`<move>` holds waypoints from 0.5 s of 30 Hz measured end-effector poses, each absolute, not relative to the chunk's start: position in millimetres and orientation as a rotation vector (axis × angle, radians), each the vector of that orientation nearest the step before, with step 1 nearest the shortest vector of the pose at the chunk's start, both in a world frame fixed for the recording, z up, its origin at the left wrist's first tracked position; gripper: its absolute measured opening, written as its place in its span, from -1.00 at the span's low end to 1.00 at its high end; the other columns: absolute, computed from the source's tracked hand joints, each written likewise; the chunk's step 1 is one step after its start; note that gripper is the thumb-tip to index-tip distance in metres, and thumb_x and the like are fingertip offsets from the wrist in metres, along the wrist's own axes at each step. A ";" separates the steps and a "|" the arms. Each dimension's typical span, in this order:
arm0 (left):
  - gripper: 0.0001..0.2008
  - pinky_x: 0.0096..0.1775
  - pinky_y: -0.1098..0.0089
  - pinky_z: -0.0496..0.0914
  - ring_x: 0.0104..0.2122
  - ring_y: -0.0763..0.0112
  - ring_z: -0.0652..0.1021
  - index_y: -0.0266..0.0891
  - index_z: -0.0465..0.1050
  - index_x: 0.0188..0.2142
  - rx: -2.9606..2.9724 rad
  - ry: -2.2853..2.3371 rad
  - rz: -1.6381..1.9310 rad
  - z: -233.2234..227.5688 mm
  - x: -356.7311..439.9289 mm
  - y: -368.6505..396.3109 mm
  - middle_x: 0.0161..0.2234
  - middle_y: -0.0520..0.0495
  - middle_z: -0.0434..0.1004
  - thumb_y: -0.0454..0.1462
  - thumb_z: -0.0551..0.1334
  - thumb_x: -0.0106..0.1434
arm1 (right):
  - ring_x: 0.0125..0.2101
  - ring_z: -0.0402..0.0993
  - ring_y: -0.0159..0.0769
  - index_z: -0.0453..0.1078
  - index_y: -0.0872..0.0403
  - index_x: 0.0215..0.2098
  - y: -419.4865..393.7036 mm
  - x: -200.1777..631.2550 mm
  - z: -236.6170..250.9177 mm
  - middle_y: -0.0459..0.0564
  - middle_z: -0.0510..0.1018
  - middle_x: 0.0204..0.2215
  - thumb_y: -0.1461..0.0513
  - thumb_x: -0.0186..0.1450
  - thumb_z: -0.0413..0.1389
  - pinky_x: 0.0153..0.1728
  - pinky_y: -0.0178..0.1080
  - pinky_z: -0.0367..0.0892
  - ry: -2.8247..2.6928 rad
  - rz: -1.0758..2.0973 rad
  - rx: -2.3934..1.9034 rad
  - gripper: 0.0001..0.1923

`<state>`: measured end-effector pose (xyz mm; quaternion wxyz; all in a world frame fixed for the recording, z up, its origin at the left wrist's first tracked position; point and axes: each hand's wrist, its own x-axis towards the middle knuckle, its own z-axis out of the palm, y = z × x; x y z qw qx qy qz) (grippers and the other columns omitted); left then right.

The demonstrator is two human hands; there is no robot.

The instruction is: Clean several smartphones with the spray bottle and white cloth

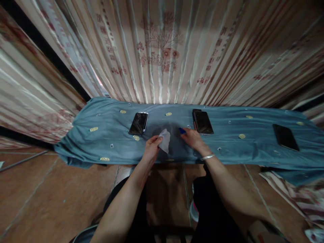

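Left hand pinches a white wipe, right hand grips a blue thing; three phones mid-frame wait untouched.

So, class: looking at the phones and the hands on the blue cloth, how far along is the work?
Nothing looks finished. Three phones lie face up on the blue cloth: the left phone, the middle phone and the right phone; none is held. In hand: the left hand holds a white wipe, and the right hand grips a small blue object beside the middle phone. All three phones look untouched, though whether any has been wiped cannot be told.
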<state>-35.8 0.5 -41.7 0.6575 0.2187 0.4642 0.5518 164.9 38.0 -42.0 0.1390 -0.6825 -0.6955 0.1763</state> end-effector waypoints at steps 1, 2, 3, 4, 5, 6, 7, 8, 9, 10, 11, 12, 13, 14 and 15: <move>-0.66 -0.47 0.49 0.29 -0.56 0.53 0.43 -0.28 0.50 -0.53 0.518 1.067 1.257 -42.2 -38.4 1.2 -0.59 0.06 0.49 -0.20 0.52 -0.31 | -0.14 0.61 -0.06 0.49 0.16 0.00 37.7 165.2 -40.7 0.16 0.68 -0.19 0.28 0.33 0.11 -0.10 -0.14 0.44 -1.994 0.573 -1.935 -0.70; -0.67 -0.49 0.50 0.27 -0.58 0.54 0.40 -0.28 0.49 -0.54 0.536 1.076 1.264 -42.5 -40.8 2.0 -0.60 0.07 0.48 -0.20 0.51 -0.29 | -0.19 0.62 -0.12 0.50 0.13 -0.02 36.4 164.5 -39.5 0.09 0.69 -0.21 0.24 0.34 0.10 -0.15 -0.17 0.46 -1.972 0.655 -1.885 -0.72; -0.68 -0.51 0.51 0.25 -0.59 0.55 0.39 -0.28 0.48 -0.54 0.547 1.082 1.270 -42.5 -42.9 2.9 -0.61 0.08 0.46 -0.19 0.51 -0.27 | -0.23 0.63 -0.19 0.51 0.09 -0.04 34.1 162.9 -38.3 0.02 0.69 -0.21 0.20 0.35 0.08 -0.20 -0.22 0.48 -1.919 0.786 -1.801 -0.73; -0.68 -0.52 0.51 0.25 -0.60 0.55 0.38 -0.27 0.47 -0.55 0.552 1.086 1.276 -42.2 -44.7 3.9 -0.62 0.09 0.45 -0.19 0.50 -0.26 | -0.24 0.64 -0.21 0.52 0.10 -0.07 31.0 160.3 -37.1 0.03 0.70 -0.20 0.19 0.33 0.11 -0.21 -0.23 0.49 -1.698 1.071 -1.614 -0.73; -0.68 -0.52 0.50 0.26 -0.60 0.54 0.38 -0.27 0.46 -0.54 0.555 1.094 1.281 -41.7 -45.9 4.7 -0.62 0.09 0.45 -0.18 0.50 -0.26 | -0.25 0.65 -0.23 0.54 0.09 -0.12 27.4 157.0 -35.5 0.02 0.70 -0.21 0.17 0.28 0.16 -0.20 -0.24 0.51 -1.463 1.342 -1.404 -0.74; -0.67 -0.53 0.49 0.28 -0.60 0.53 0.38 -0.27 0.46 -0.54 0.556 1.101 1.287 -41.0 -46.7 5.3 -0.61 0.09 0.44 -0.17 0.49 -0.25 | -0.27 0.65 -0.24 0.56 0.08 -0.18 23.5 153.0 -33.5 0.01 0.71 -0.25 0.15 0.21 0.24 -0.20 -0.25 0.52 -1.261 1.534 -1.228 -0.75; -0.66 -0.53 0.48 0.30 -0.60 0.52 0.39 -0.27 0.46 -0.52 0.553 1.106 1.293 -40.3 -47.1 5.6 -0.61 0.08 0.45 -0.15 0.49 -0.24 | -0.30 0.65 -0.25 0.57 0.08 -0.21 19.6 148.7 -31.0 0.00 0.71 -0.28 0.15 0.14 0.31 -0.20 -0.26 0.52 -1.117 1.676 -1.106 -0.74; -0.65 -0.53 0.47 0.31 -0.60 0.51 0.40 -0.27 0.47 -0.49 0.549 1.106 1.298 -39.5 -47.1 5.5 -0.59 0.08 0.46 -0.14 0.48 -0.23 | -0.34 0.65 -0.26 0.58 0.08 -0.24 16.0 144.3 -28.0 0.00 0.71 -0.33 0.16 0.09 0.35 -0.23 -0.28 0.53 -1.022 1.769 -1.031 -0.72; -0.64 -0.52 0.46 0.32 -0.59 0.51 0.41 -0.27 0.48 -0.47 0.546 1.103 1.300 -38.9 -46.8 5.1 -0.58 0.07 0.47 -0.13 0.48 -0.22 | -0.37 0.65 -0.28 0.58 0.08 -0.25 12.9 140.0 -24.8 -0.01 0.71 -0.34 0.16 0.07 0.36 -0.26 -0.29 0.54 -0.962 1.827 -0.985 -0.72; -0.63 -0.52 0.46 0.33 -0.59 0.51 0.41 -0.28 0.48 -0.44 0.544 1.095 1.299 -38.4 -46.4 4.5 -0.57 0.07 0.48 -0.13 0.48 -0.21 | -0.38 0.64 -0.29 0.59 0.09 -0.26 10.4 136.1 -21.6 0.00 0.71 -0.33 0.15 0.07 0.35 -0.28 -0.30 0.54 -0.933 1.873 -0.957 -0.72; -0.62 -0.51 0.46 0.34 -0.59 0.51 0.42 -0.27 0.48 -0.42 0.543 1.083 1.295 -38.2 -45.9 3.8 -0.55 0.07 0.49 -0.12 0.48 -0.19 | -0.40 0.63 -0.30 0.58 0.10 -0.28 8.7 132.6 -18.8 0.02 0.71 -0.33 0.14 0.07 0.35 -0.31 -0.32 0.54 -0.913 1.899 -0.940 -0.73; -0.61 -0.51 0.45 0.35 -0.59 0.51 0.42 -0.27 0.48 -0.41 0.542 1.071 1.290 -38.1 -45.4 3.0 -0.55 0.07 0.49 -0.12 0.48 -0.19 | -0.42 0.61 -0.31 0.58 0.10 -0.30 7.6 129.5 -16.5 0.03 0.70 -0.33 0.12 0.07 0.34 -0.35 -0.32 0.53 -0.904 1.914 -0.936 -0.73; -0.61 -0.50 0.45 0.35 -0.59 0.50 0.43 -0.27 0.48 -0.40 0.541 1.059 1.284 -38.3 -44.9 2.2 -0.55 0.07 0.49 -0.12 0.48 -0.18 | -0.44 0.60 -0.31 0.58 0.11 -0.31 7.1 127.0 -15.0 0.04 0.70 -0.32 0.11 0.07 0.34 -0.39 -0.33 0.52 -0.905 1.915 -0.943 -0.72; -0.59 -0.49 0.44 0.36 -0.58 0.50 0.43 -0.27 0.48 -0.38 0.538 1.047 1.280 -38.7 -44.5 1.5 -0.55 0.07 0.49 -0.12 0.49 -0.19 | -0.45 0.58 -0.32 0.58 0.11 -0.32 7.1 124.9 -14.2 0.05 0.70 -0.32 0.09 0.07 0.33 -0.42 -0.33 0.50 -0.915 1.902 -0.957 -0.71; -0.58 -0.48 0.43 0.38 -0.57 0.49 0.44 -0.27 0.47 -0.37 0.531 1.034 1.278 -39.3 -44.2 0.8 -0.55 0.06 0.50 -0.13 0.49 -0.20 | -0.47 0.56 -0.33 0.57 0.11 -0.31 7.3 123.1 -14.1 0.05 0.70 -0.33 0.08 0.06 0.33 -0.45 -0.33 0.48 -0.933 1.873 -0.975 -0.69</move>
